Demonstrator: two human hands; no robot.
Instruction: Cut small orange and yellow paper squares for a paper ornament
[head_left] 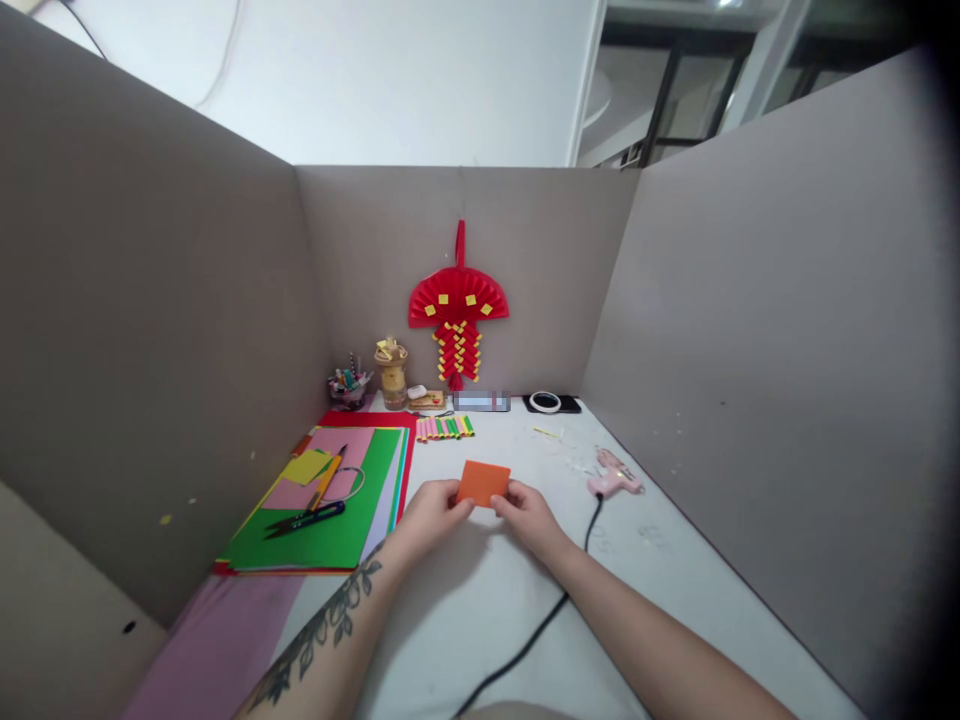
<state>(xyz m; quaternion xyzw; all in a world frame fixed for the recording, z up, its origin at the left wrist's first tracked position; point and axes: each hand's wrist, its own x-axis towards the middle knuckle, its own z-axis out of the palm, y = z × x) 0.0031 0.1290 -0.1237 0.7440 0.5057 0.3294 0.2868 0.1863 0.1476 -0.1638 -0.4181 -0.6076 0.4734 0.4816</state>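
An orange square of paper (484, 484) is held up over the white table, roughly in the middle of the view. My left hand (439, 510) pinches its left edge, thumb in front and fingers behind. At the right edge, my right hand (531, 512) grips it the same way. Beyond the paper lies a row of small rolled paper tubes (445, 428) in pink, green and yellow. To the right of my right hand rests a pink hot glue gun (615, 474), its black cord (555, 610) running towards me under my right forearm.
Coloured paper sheets (300, 545) are stacked at left, bearing thread snips (306, 520), an orange cutter (328, 478) and yellow paper (306, 466). A red paper fan decoration (459, 300) hangs on the grey back panel (360, 250). Pen holder (348, 388), jar (393, 375) and white ring (545, 402) stand behind.
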